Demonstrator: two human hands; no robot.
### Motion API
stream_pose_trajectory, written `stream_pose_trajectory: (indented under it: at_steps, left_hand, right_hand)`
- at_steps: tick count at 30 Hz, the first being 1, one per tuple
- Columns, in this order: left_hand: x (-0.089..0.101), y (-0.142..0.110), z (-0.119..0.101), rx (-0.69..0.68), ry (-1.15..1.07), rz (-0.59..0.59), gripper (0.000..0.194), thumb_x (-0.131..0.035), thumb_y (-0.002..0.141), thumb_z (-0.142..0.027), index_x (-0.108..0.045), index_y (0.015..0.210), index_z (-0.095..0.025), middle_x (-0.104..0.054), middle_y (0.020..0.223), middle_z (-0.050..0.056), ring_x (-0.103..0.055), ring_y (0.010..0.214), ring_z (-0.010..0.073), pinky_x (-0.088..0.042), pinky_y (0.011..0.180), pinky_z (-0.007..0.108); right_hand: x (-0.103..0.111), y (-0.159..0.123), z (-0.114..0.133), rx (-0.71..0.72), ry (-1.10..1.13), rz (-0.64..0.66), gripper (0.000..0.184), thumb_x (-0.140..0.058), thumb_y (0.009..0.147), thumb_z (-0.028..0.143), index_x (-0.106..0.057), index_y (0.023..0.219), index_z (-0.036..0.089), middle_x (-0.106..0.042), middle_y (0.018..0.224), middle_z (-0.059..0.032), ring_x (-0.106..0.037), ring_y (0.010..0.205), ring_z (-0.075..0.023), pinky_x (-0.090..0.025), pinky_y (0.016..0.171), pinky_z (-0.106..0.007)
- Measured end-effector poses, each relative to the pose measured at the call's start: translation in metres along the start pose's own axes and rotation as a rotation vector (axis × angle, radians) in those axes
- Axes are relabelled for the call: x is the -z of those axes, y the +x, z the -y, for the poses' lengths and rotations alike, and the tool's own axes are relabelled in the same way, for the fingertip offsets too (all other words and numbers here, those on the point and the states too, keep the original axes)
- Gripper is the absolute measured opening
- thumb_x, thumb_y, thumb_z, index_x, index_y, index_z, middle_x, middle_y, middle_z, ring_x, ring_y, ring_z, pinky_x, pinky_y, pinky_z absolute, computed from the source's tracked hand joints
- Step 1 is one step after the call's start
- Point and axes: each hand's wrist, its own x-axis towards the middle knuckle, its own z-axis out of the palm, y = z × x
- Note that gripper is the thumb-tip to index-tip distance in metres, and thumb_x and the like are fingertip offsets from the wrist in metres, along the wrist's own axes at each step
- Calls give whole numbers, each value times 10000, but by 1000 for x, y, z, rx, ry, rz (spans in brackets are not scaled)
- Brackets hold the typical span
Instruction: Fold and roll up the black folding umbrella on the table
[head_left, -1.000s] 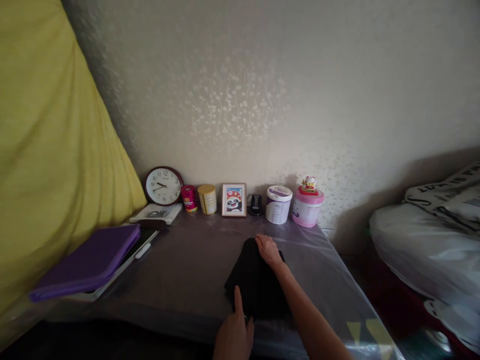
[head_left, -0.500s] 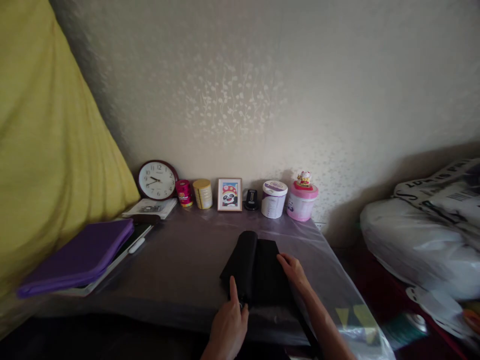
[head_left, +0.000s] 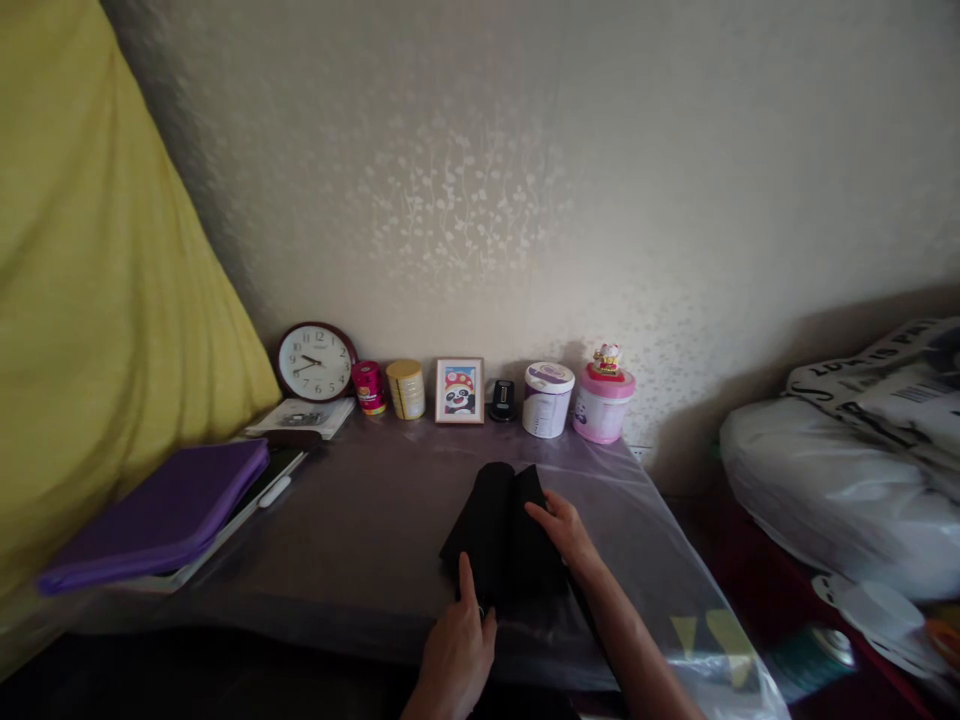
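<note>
A black folded cloth item (head_left: 484, 520) lies near the table's front edge, its left part thick and rounded. My left hand (head_left: 459, 640) is at its lower end, index finger stretched along the top and thumb at the near edge; the other fingers are mostly hidden. Something small and shiny shows beside that thumb, too small to name. On the right, my right hand (head_left: 562, 530) grips the cloth's right flap between thumb and fingers and holds it partly raised and folded inward. A dark strap-like strip runs down beside my right forearm.
Along the wall stand a clock (head_left: 316, 362), a pink can (head_left: 368, 388), a yellow-lidded can (head_left: 406, 389), a picture frame (head_left: 460, 390), a small black object (head_left: 502, 400) and two tubs (head_left: 547, 402). A purple folder (head_left: 161, 510) lies left; plastic-wrapped bundles (head_left: 832, 480) sit right.
My right hand has moved left and slightly up, bringing the cloth's right flap inward over the middle. My left hand stays in the same spot.
</note>
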Motion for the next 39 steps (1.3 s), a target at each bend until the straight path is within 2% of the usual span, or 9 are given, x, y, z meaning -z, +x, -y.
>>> stream_pose_trajectory:
  at_steps: [3,6,11,15,23,27,29,34,39]
  left_hand:
    - [-1,1,1,7,11,6,650,-297,880,-319,41,1381,-78,-656,908,93,-612,807,169,-372,652,242]
    - [0,1,0,2,15,16,647,-297,881,-317,33,1380,-71,-651,929,98,-610,817,163,-366,649,231]
    - [3,0,-2,18,9,29,640,-298,880,-309,14,1379,-55,-650,945,116,-615,833,166,-374,667,227]
    - [1,2,-1,10,0,21,627,-286,882,-304,0,1379,-50,-644,968,128,-616,849,175,-381,673,233]
    - [6,-7,9,-7,-66,9,655,-297,883,-359,10,1383,-69,-592,1117,145,-593,955,176,-401,771,227]
    - [13,-20,12,-101,-97,-52,665,-323,870,-326,36,1388,-115,-401,1336,124,-522,1084,149,-369,855,187]
    - [16,-22,11,-136,-75,-39,666,-345,861,-293,38,1392,-170,-365,1365,93,-509,1098,141,-364,867,188]
    - [17,-12,5,-123,26,30,706,-367,847,-227,94,1381,-207,-608,1080,67,-595,899,135,-395,758,202]
    - [15,-3,5,-84,103,71,687,-373,830,-247,15,1392,-174,-643,904,77,-605,808,176,-397,687,252]
  right_hand:
    - [-12,4,14,8,55,52,362,-538,688,422,-601,919,151,-648,732,-23,-597,676,-182,-460,552,-267]
    - [-27,10,23,25,-1,40,352,-553,692,374,-586,965,154,-651,768,-32,-606,729,-190,-467,594,-272]
    - [-59,19,24,19,-154,40,409,-569,707,301,-546,1083,139,-638,978,-91,-584,941,-215,-456,761,-301]
    - [-77,22,22,-46,-276,100,494,-586,709,281,-485,1168,128,-613,1052,-121,-573,990,-213,-448,774,-289]
    - [-83,23,26,-34,-471,159,493,-590,713,309,-485,1160,129,-645,984,-105,-598,929,-212,-430,750,-279]
    - [-84,23,24,-21,-449,169,489,-586,710,302,-485,1151,116,-663,921,-93,-610,890,-210,-433,722,-272]
    - [-84,23,24,-23,-396,207,494,-568,718,285,-464,1163,99,-676,845,-76,-629,816,-200,-441,666,-264]
    - [-82,18,27,-45,-173,431,496,-494,748,238,-385,1205,79,-693,752,-41,-639,648,-143,-442,565,-224]
    - [-78,0,37,211,-313,543,343,-504,731,190,-537,1071,166,-703,752,7,-628,704,-135,-436,628,-220]
